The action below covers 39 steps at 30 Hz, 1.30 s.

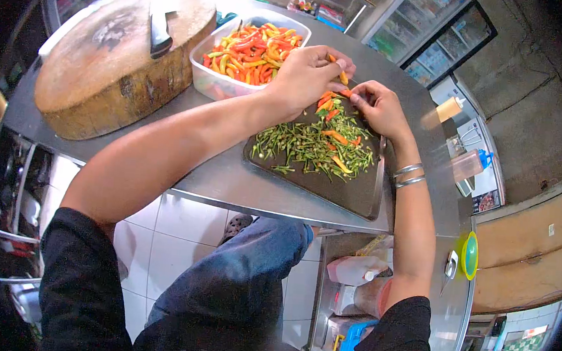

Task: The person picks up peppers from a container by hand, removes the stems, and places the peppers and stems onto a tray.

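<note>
My left hand [304, 76] is closed on an orange chili pepper [343, 77] above the far end of a dark tray [357, 200]. Close beside it, my right hand [378, 109], with two silver bangles at the wrist, pinches a red-orange chili [346, 93]. Green chili stems [312, 145] lie spread over the tray, and a few orange and red chilies rest among them. A clear plastic container [201, 65] of red, orange and yellow chilies [257, 50] stands left of the tray, partly behind my left forearm.
A thick round chopping block [107, 52] carries a cleaver [160, 33] on the left of the steel table [215, 187]. Toward the right are a yellowish bottle [450, 109], a blue-lidded container [472, 165] and a yellow-green bowl [469, 255]. Jugs [352, 270] fill a shelf below.
</note>
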Tool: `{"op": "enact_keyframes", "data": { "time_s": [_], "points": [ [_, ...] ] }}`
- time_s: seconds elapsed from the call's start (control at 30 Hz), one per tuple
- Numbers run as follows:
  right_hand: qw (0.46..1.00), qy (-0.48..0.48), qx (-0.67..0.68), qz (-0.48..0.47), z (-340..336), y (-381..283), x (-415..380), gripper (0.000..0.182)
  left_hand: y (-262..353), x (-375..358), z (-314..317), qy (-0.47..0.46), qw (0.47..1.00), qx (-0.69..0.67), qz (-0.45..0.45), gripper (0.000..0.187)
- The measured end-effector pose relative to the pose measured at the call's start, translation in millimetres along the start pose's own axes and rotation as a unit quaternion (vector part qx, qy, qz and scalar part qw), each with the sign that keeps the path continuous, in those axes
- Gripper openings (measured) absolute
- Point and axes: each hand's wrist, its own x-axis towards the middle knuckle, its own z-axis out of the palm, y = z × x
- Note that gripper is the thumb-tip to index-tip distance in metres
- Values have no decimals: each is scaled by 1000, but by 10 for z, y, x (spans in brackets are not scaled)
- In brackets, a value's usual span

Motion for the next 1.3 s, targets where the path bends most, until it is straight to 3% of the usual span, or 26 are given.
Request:
{"op": "enact_keyframes", "data": {
  "time_s": [0.03,0.17,0.23,0.27,0.33,0.37,0.43,0.67,0.83,0.97,1.07,1.3],
  "points": [
    [999,11,39,33,-2,3,6,21,5,-5,12,16,998,-63,-4,30],
    [988,69,142,-4,-24,-41,24,19,10,1,-80,-1,1000,-6,-7,29],
    [978,49,203,12,-49,-147,-12,17,48,-4,-95,6,986,161,-30,34],
    [978,48,203,12,-50,-206,-22,17,58,-21,-95,7,986,162,-30,34],
    [974,24,226,-3,-30,-305,-26,16,190,-113,-40,-10,938,346,0,35],
    [974,24,226,-3,-7,-307,-17,16,153,-104,-55,-9,938,346,0,35],
    [963,5,267,-25,30,-296,-10,15,63,-84,-88,-39,918,386,84,35],
    [955,-42,291,-49,28,-255,-14,17,71,-100,-57,-28,954,291,-68,26],
    [945,-63,318,-51,9,-265,-19,20,-26,-71,-71,-52,983,98,-145,20],
    [943,-76,322,-32,-2,-246,-17,23,-12,-86,-42,-40,984,89,-151,19],
    [943,-81,322,-16,4,-251,-9,24,16,-96,-48,-47,981,157,-104,19],
    [883,-104,454,-50,45,-199,-19,19,-68,-47,-63,-84,986,95,-106,20]
  ]
}}
